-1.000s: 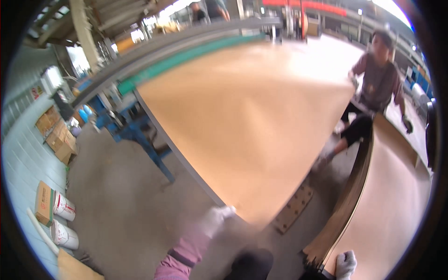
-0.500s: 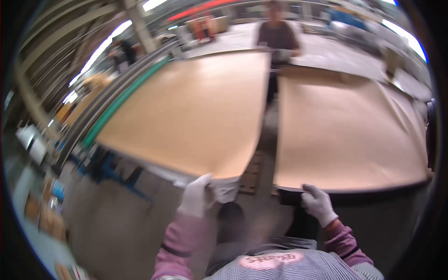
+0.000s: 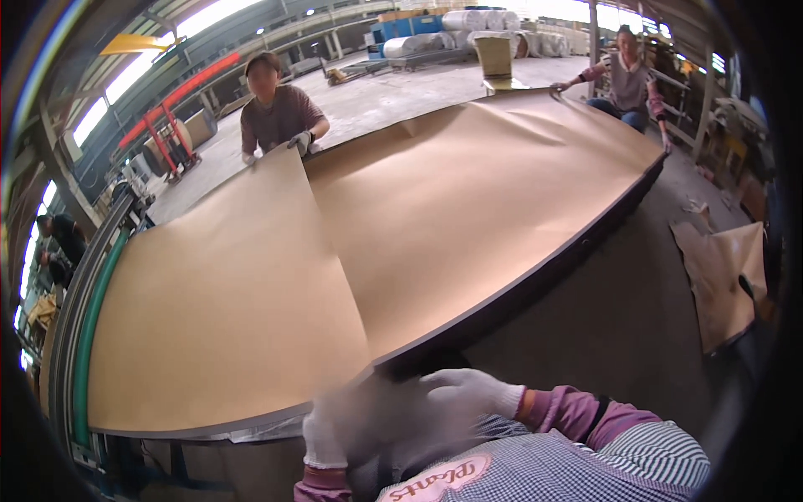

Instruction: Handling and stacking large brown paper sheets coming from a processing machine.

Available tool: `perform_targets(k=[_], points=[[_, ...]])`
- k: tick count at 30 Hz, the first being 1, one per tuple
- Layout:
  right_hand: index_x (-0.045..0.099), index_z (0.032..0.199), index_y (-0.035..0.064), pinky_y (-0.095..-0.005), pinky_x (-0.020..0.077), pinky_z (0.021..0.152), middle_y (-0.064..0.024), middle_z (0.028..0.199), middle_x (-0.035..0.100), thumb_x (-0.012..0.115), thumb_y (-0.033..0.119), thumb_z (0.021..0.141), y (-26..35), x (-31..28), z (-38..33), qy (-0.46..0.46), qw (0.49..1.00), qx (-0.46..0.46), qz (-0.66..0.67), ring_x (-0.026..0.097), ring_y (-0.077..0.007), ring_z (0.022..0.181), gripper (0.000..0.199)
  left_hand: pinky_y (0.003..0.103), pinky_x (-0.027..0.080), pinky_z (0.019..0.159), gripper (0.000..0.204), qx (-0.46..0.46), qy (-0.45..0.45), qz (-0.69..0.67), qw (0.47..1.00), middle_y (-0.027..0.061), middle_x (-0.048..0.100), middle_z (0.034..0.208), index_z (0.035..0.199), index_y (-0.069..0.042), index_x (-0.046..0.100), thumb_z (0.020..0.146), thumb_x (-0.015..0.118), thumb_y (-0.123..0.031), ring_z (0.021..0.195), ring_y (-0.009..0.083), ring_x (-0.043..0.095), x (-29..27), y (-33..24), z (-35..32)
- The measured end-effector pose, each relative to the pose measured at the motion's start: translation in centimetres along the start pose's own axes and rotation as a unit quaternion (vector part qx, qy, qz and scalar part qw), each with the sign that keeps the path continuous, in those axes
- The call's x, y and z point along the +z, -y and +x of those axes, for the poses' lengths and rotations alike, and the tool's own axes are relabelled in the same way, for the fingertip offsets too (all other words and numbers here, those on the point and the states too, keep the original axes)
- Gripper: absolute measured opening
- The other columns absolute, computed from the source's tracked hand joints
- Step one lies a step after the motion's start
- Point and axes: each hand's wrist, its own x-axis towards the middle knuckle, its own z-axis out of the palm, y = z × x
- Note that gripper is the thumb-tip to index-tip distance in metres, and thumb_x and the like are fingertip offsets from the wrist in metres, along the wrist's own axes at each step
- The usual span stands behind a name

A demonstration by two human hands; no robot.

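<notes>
A large tan paper sheet [image 3: 217, 309] spreads on my left, its near corner close to my left hand [image 3: 328, 435]. That hand wears a white glove, and its fingers are smeared by blur. A second long tan sheet [image 3: 452, 226] reaches away to the far right, and the two sheets meet along a slanting seam. Just below the near corner of the second sheet, my gloved right hand [image 3: 473, 391] has its fingers stretched out to the left, apart from the dark edge. Blur covers part of the space between my hands.
A co-worker [image 3: 276, 113] holds the far edge where the sheets meet. Another person [image 3: 629, 84] grips the far right end. A green roller [image 3: 99, 326] runs along the left side. Crumpled brown paper [image 3: 721, 276] lies at right, and wrapped rolls [image 3: 418, 43] stand behind.
The gap between the sheets has closed; they now meet. My right hand has come off the right sheet's edge and moved left. The view has swung right, showing a second person.
</notes>
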Motion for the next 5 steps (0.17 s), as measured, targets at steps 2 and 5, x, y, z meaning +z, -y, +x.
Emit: perform_targets(k=[2, 5], points=[[0.041, 0.14, 0.005, -0.0301, 0.0473, 0.091, -0.0207, 0.121, 0.059, 0.064, 0.04, 0.085, -0.9, 2.7, 1.6, -0.025, 0.995, -0.073, -0.067, 0.059, -0.0219, 0.11, 0.069, 0.039, 0.055, 0.055, 0.031, 0.008, 0.066, 0.018, 0.998, 0.0029, 0.056, 0.063, 0.083, -0.007, 0.057, 0.098, 0.05, -0.033, 0.054, 0.0197, 0.058, 0.7, 1.2, 0.9], [0.018, 0.151, 0.0109, -0.033, 0.0374, 0.106, -0.0168, 0.145, 0.041, 0.06, 0.053, 0.083, 2.2, 7.2, 3.9, 0.003, 0.984, -0.112, -0.14, 0.049, -0.0292, 0.127, 0.09, 0.037, 0.056, 0.059, 0.037, 0.076, 0.02, 0.109, 0.991, 0.009, 0.06, 0.068, 0.113, 0.001, 0.051, 0.095, 0.056, -0.031, 0.055, 0.0225, 0.059, 0.5, 4.9, 2.5]])
